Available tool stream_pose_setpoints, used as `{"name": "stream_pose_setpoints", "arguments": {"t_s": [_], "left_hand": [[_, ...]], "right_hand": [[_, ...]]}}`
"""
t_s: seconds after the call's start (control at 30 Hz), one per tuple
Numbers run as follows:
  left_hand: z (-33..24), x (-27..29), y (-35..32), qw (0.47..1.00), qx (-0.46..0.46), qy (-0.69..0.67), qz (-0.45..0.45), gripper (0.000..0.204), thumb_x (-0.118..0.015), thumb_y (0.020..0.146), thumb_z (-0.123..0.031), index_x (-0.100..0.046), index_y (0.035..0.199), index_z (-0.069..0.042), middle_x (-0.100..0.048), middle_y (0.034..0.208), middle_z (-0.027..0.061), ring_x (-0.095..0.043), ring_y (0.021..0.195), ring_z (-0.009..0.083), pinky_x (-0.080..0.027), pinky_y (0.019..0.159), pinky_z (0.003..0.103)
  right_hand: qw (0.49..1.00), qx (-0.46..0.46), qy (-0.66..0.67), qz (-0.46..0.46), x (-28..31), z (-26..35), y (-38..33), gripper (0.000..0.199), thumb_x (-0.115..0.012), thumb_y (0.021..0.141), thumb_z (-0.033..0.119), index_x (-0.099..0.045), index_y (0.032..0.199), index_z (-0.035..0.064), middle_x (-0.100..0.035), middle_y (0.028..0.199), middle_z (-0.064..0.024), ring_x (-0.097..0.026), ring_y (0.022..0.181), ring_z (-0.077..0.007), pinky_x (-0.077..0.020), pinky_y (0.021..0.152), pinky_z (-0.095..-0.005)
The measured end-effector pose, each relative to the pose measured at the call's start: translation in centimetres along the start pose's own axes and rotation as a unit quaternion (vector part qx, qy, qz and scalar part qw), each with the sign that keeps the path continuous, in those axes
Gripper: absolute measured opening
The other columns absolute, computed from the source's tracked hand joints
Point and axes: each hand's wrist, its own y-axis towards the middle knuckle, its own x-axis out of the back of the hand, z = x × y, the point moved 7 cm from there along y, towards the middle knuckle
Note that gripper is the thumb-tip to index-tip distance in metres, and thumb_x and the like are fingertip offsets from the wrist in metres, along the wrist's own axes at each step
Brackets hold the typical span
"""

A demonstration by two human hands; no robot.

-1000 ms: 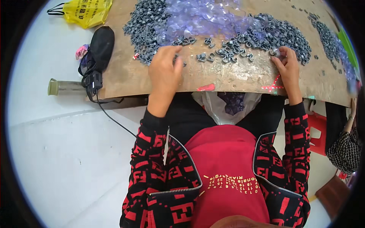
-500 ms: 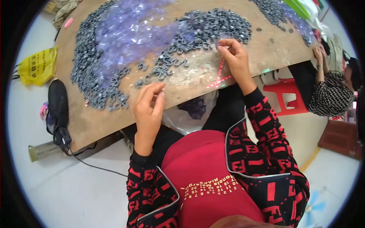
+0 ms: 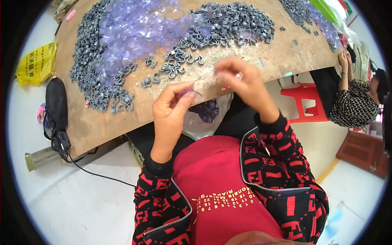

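Near the table's front edge, my left hand [image 3: 168, 109] pinches a thin, see-through purple plastic piece [image 3: 197, 96] between thumb and fingertips. My right hand [image 3: 250, 85] hovers just right of it, above the edge. Its fingers are smeared by motion, so whether they hold anything is hidden. Beyond both hands lie loose grey C-shaped plastic clips [image 3: 174, 62], several of them apart from the big heap. A broad pile of clear purple plastic pieces [image 3: 136, 34] rests among the clips on the wooden table [image 3: 222, 61].
A clear plastic bag with dark purple contents [image 3: 206, 111] hangs below the table edge at my lap. To the left are a yellow bag [image 3: 37, 63] and a black cabled object [image 3: 57, 104]. A red stool [image 3: 304, 102] and another person [image 3: 353, 102] are at right.
My right hand has come back from the clip pile toward my left hand. My left hand has shifted right and now pinches the purple piece.
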Motion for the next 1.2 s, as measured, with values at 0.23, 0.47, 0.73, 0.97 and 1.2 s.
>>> {"name": "stream_pose_setpoints", "arguments": {"t_s": [0.23, 0.47, 0.73, 0.97, 1.2], "left_hand": [[1.8, 0.9, 0.0, 0.986, 0.086, -0.146, 0.011, 0.022, -0.063, 0.090, -0.010, -0.058, 0.110, -0.002, -0.064, 0.092, 0.0070, -0.062, 0.080, 0.0108, -0.051, 0.074, 0.025], [2.3, 0.0, 0.0, 0.961, 0.124, -0.246, 0.021, 0.023, -0.060, 0.091, -0.008, -0.053, 0.113, -0.003, -0.064, 0.098, 0.0105, -0.065, 0.084, 0.0152, -0.055, 0.075, 0.027], [3.5, -0.3, 0.0, 0.921, 0.155, -0.352, 0.066, 0.023, -0.057, 0.093, -0.009, -0.053, 0.116, -0.004, -0.062, 0.105, 0.0108, -0.064, 0.089, 0.0155, -0.054, 0.079, 0.028], [4.0, -1.7, -0.2, 0.889, 0.176, -0.413, 0.086, 0.024, -0.055, 0.095, -0.009, -0.053, 0.118, -0.009, -0.063, 0.107, 0.0103, -0.065, 0.089, 0.0158, -0.055, 0.076, 0.029], [4.7, -2.0, -0.4, 0.873, 0.183, -0.441, 0.104, 0.020, -0.058, 0.093, -0.013, -0.055, 0.112, -0.007, -0.065, 0.100, 0.0086, -0.065, 0.084, 0.0148, -0.054, 0.074, 0.027]], "right_hand": [[0.964, 0.029, -0.215, -0.153, 4.6, -5.3, 4.4, 0.015, -0.069, 0.081, 0.013, -0.066, 0.095, 0.0069, -0.063, 0.086, -0.0029, -0.058, 0.066, -0.0130, -0.0462, 0.061, -0.0262], [0.919, 0.119, -0.358, -0.111, 2.7, -5.1, 5.2, 0.015, -0.071, 0.078, 0.019, -0.062, 0.085, 0.0077, -0.060, 0.080, -0.0037, -0.059, 0.065, -0.0217, -0.0453, 0.061, -0.0319], [0.991, -0.078, 0.063, -0.094, 2.1, -6.6, 2.6, 0.020, -0.063, 0.090, 0.015, -0.062, 0.107, 0.0046, -0.059, 0.088, 0.0009, -0.054, 0.073, -0.0068, -0.0444, 0.068, -0.0216], [0.885, -0.176, 0.431, -0.015, -2.2, -1.8, 0.5, 0.019, -0.058, 0.092, 0.010, -0.060, 0.109, 0.0026, -0.061, 0.101, -0.0040, -0.060, 0.082, -0.0117, -0.0504, 0.081, -0.0285], [0.913, -0.135, 0.383, 0.041, -4.3, 1.1, -0.4, 0.018, -0.062, 0.089, 0.007, -0.060, 0.106, 0.0022, -0.060, 0.100, -0.0020, -0.055, 0.092, -0.0083, -0.0452, 0.082, -0.0234]]}}
